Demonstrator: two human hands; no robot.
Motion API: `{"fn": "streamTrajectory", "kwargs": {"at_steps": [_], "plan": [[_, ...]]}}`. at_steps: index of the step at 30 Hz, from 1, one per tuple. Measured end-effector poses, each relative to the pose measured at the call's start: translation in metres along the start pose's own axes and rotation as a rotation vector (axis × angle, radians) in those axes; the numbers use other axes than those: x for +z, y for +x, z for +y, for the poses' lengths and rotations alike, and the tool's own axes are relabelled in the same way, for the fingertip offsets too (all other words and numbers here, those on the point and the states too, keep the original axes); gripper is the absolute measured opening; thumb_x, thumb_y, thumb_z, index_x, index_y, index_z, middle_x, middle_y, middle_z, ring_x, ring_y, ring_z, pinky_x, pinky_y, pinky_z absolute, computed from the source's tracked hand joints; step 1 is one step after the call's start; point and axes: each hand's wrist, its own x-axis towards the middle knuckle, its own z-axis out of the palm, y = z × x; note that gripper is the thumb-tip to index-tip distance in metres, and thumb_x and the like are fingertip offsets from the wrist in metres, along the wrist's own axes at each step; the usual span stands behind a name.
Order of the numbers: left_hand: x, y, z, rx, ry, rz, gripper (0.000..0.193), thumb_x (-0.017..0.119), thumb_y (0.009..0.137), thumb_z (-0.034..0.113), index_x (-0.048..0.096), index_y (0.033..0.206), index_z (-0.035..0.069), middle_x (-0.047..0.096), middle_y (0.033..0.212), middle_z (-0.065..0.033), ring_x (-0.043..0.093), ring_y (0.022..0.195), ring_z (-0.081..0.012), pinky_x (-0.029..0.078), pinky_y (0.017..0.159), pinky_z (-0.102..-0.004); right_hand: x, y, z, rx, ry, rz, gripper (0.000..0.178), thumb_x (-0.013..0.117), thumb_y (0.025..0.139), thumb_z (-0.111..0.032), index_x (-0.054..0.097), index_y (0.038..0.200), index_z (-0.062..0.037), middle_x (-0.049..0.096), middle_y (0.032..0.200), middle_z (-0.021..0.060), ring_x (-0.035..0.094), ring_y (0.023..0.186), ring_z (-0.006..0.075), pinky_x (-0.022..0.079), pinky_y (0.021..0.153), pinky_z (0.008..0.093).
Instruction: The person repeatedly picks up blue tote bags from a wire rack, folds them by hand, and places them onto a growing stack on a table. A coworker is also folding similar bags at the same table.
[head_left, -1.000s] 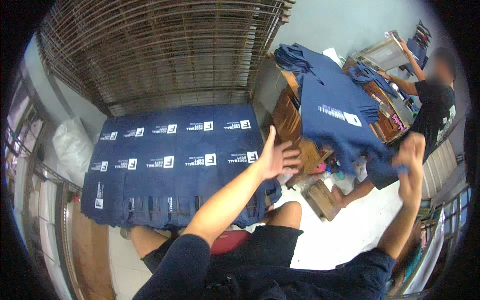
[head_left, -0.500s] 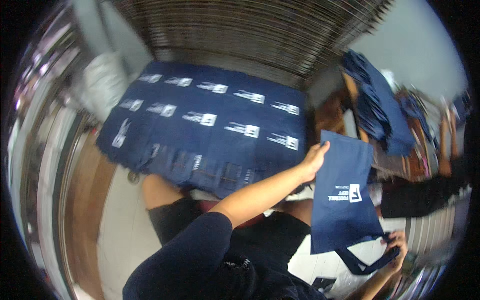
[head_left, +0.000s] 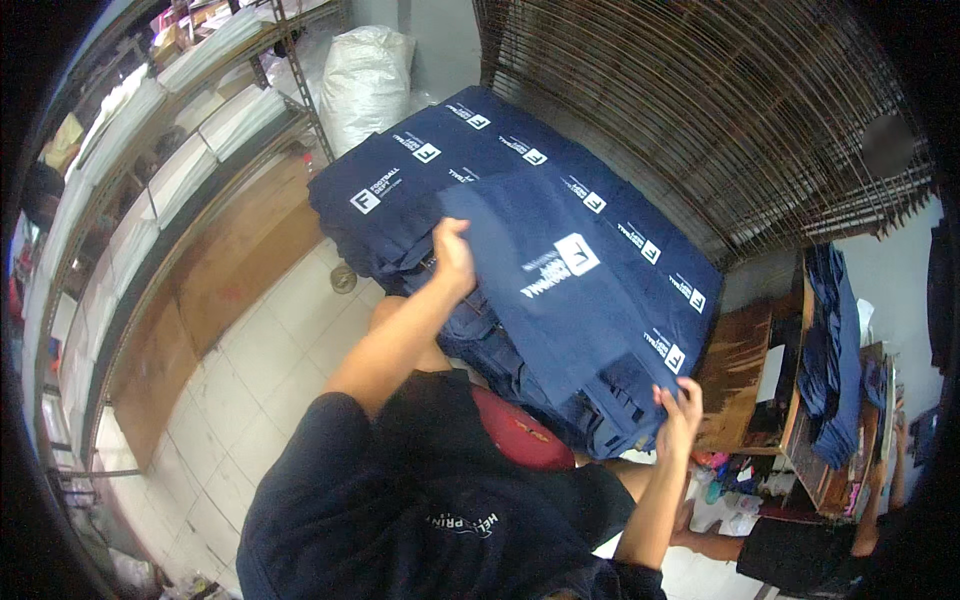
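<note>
A navy cloth tote bag (head_left: 545, 300) with a white print is held slantwise over a broad pile of matching navy tote bags (head_left: 400, 165). My left hand (head_left: 455, 258) is closed on the bag's left edge, thumb on top. At the other end my right hand (head_left: 680, 412) pinches the corner near the handles, its fingertips partly hidden by the cloth. The pile's bags lie in overlapping rows, white prints showing. Along the near side of the pile, folded handles (head_left: 620, 405) bunch together.
A white sack (head_left: 366, 85) stands behind the pile, near shelves (head_left: 215, 140) of stacked sheets on the left. A wire rack (head_left: 690, 90) rises at the back. On the right, more navy cloth (head_left: 830, 350) hangs over a wooden stand (head_left: 740, 385). Another person's leg (head_left: 710, 543) is at lower right.
The bag has moved left from beside my right knee to over the pile. Both hands travelled with it, and my right hand shifted from the dangling handle to the corner. The view turned left.
</note>
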Motion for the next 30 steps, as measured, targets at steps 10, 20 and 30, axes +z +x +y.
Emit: {"fn": "streamTrajectory", "kwargs": {"at_steps": [10, 20, 30], "plan": [[-0.127, 0.049, 0.077, 0.576, 1.171, 0.658, 0.048, 0.063, 0.072, 0.012, 0.057, 0.117, -0.003, 0.064, 0.081, -0.0144, 0.063, 0.079, -0.0262, 0.048, 0.074, -0.0368, 0.157, 0.120, 0.116, -0.005, -0.418, -0.169, 0.023, 0.055, 0.080, 0.005, 0.066, 0.101, 0.0022, 0.065, 0.084, 0.0092, 0.060, 0.068, 0.0130, 0.046, 0.065, 0.0243], [-0.166, 0.048, 0.083, 0.486, 1.464, 0.526, 0.077, 0.075, 0.067, 0.014, 0.040, 0.135, 0.001, 0.065, 0.084, -0.0129, 0.065, 0.076, -0.0269, 0.050, 0.075, -0.0365, 0.183, 0.116, 0.128, 0.108, -0.534, -0.243, 0.032, 0.055, 0.075, 0.004, 0.066, 0.104, -0.0008, 0.064, 0.080, 0.0065, 0.054, 0.066, 0.0105, 0.041, 0.063, 0.0230], [-0.180, 0.056, 0.079, 0.499, 1.456, 0.549, 0.047, 0.078, 0.066, 0.018, 0.064, 0.108, 0.002, 0.066, 0.087, -0.0146, 0.065, 0.078, -0.0270, 0.050, 0.074, -0.0365, 0.176, 0.122, 0.137, 0.055, -0.541, -0.286, 0.036, 0.053, 0.075, 0.006, 0.063, 0.109, 0.0009, 0.065, 0.088, 0.0096, 0.059, 0.075, 0.0131, 0.044, 0.070, 0.0224]]}}
